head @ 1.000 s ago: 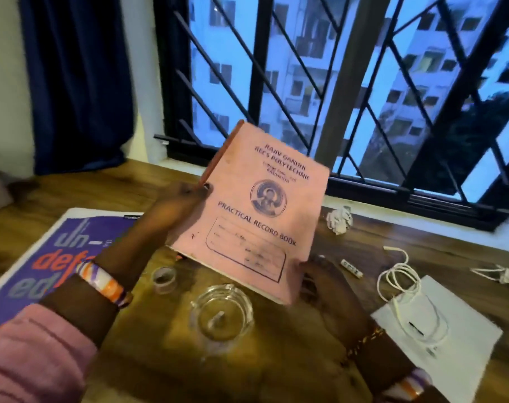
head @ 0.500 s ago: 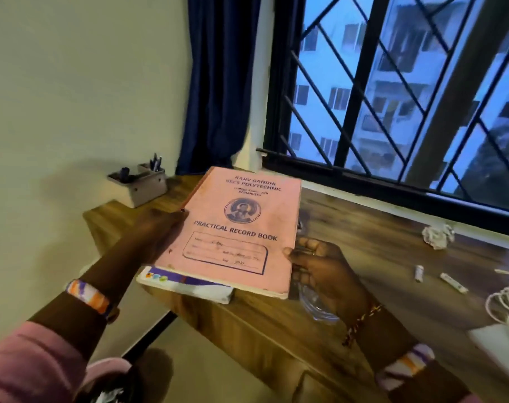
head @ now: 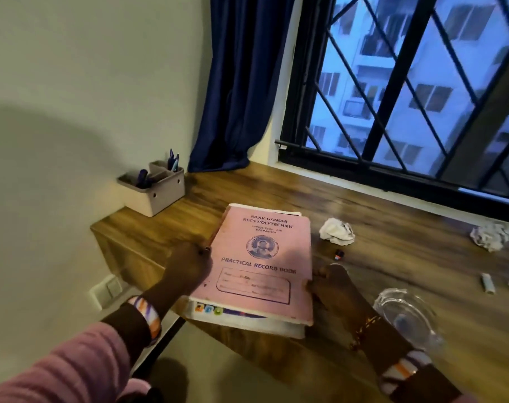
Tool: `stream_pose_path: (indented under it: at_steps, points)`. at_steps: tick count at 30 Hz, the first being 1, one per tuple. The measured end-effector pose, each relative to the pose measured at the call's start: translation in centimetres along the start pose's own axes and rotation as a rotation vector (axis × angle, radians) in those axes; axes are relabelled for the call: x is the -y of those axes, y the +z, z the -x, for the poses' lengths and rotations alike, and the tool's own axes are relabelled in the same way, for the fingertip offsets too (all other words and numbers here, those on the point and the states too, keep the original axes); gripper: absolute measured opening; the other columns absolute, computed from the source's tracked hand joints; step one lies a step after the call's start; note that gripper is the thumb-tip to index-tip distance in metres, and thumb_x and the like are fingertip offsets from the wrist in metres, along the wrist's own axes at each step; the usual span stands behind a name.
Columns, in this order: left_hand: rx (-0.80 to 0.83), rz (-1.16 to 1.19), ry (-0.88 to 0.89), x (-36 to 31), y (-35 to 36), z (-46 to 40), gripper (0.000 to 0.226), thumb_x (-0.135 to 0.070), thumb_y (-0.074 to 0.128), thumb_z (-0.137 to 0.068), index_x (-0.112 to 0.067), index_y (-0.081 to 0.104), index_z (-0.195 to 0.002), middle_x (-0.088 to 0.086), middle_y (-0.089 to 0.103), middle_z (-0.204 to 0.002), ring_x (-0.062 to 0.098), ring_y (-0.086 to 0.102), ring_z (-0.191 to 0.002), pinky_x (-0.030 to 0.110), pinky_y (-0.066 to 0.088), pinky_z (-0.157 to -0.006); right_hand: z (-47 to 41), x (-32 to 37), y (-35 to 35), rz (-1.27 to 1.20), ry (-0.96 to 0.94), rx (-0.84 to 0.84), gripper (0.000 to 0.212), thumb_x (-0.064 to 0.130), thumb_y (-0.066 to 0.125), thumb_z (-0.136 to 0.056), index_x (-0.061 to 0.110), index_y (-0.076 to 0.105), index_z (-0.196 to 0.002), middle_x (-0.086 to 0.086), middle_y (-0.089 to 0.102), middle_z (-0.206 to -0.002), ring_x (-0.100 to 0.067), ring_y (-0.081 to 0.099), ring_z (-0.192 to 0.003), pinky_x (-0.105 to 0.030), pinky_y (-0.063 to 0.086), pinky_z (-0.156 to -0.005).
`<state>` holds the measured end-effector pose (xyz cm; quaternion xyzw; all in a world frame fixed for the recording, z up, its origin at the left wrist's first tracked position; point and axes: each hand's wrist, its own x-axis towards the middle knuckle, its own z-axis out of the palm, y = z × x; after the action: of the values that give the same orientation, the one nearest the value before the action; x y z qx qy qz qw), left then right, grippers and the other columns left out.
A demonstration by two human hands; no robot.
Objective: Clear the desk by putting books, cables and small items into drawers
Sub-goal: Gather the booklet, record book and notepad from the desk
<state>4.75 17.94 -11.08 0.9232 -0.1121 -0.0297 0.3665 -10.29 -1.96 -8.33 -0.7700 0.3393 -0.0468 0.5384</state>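
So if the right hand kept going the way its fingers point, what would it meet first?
The right hand holds the pink record book's right edge, fingers pointing up-left, away from the person. Straight on, the small dark cap probably comes first, then the crumpled paper; depth is unclear.

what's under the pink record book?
A second book lies under the pink record book: only its white near edge, with coloured icons on a purple cover, and a far corner show. The rest of its cover is hidden. Both hands are at the pink book's sides.

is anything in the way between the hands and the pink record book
No. The left hand and right hand already touch the pink record book at its side edges, stacked on another book.
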Motion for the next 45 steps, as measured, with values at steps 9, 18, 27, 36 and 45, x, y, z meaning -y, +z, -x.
stream_pose_path:
  at_steps: [9, 18, 27, 36, 45]
  points:
    - [0.05, -0.171, 0.085, -0.2, 0.0, -3.0, 0.028, -0.022, 0.051, -0.093, -0.003, 0.07, -0.086, 0.016, 0.071, -0.092, 0.021, 0.061, -0.076, 0.021, 0.035, -0.063, -1.7, 0.6, 1.0, 0.165, -0.017, -0.079, 0.034, -0.01, 0.052, -0.079, -0.007, 0.06, -0.113, -0.024, 0.064, -0.113, -0.036, 0.061, -0.103, -0.048, 0.052, -0.088]
    - [0.132, -0.233, 0.062, -1.4, 0.4, -2.7, 0.028, -0.021, 0.047, -0.094, 0.0, 0.065, -0.099, 0.018, 0.068, -0.104, 0.028, 0.063, -0.096, 0.028, 0.048, -0.081, -1.2, 1.0, 0.4, 0.176, -0.081, 0.067, 0.051, -0.008, 0.06, -0.081, -0.006, 0.045, -0.13, -0.02, 0.052, -0.131, -0.026, 0.054, -0.114, -0.028, 0.051, -0.08]
    - [0.295, -0.633, 0.022, -6.6, -0.1, 1.2, 0.041, -0.034, 0.037, -0.097, -0.008, 0.051, -0.125, 0.013, 0.052, -0.134, 0.024, 0.048, -0.125, 0.029, 0.036, -0.103, 2.2, 0.8, -5.7, 0.191, -0.359, 0.084, 0.042, -0.004, 0.064, -0.079, -0.003, 0.057, -0.12, -0.018, 0.058, -0.125, -0.03, 0.054, -0.117, -0.037, 0.044, -0.096]
    - [0.348, -0.352, 0.409, -21.4, 11.2, 9.1, 0.05, -0.047, 0.056, -0.085, -0.012, 0.054, -0.121, 0.014, 0.054, -0.129, 0.031, 0.05, -0.118, 0.03, 0.039, -0.09, 5.9, -7.0, -20.1, 0.307, -0.403, -0.141, 0.031, 0.001, 0.063, -0.08, 0.004, 0.065, -0.112, -0.009, 0.067, -0.112, -0.016, 0.062, -0.101, -0.02, 0.045, -0.08]
    - [0.795, -0.152, 0.689, -34.7, 25.5, 20.9, 0.051, -0.033, 0.059, -0.088, -0.007, 0.048, -0.13, 0.009, 0.048, -0.138, 0.023, 0.048, -0.121, 0.022, 0.039, -0.084, 11.9, -24.0, -34.4, 0.598, -0.19, -0.61, 0.048, 0.021, 0.058, -0.089, 0.007, 0.045, -0.134, -0.011, 0.048, -0.139, -0.024, 0.044, -0.129, -0.024, 0.029, -0.103]
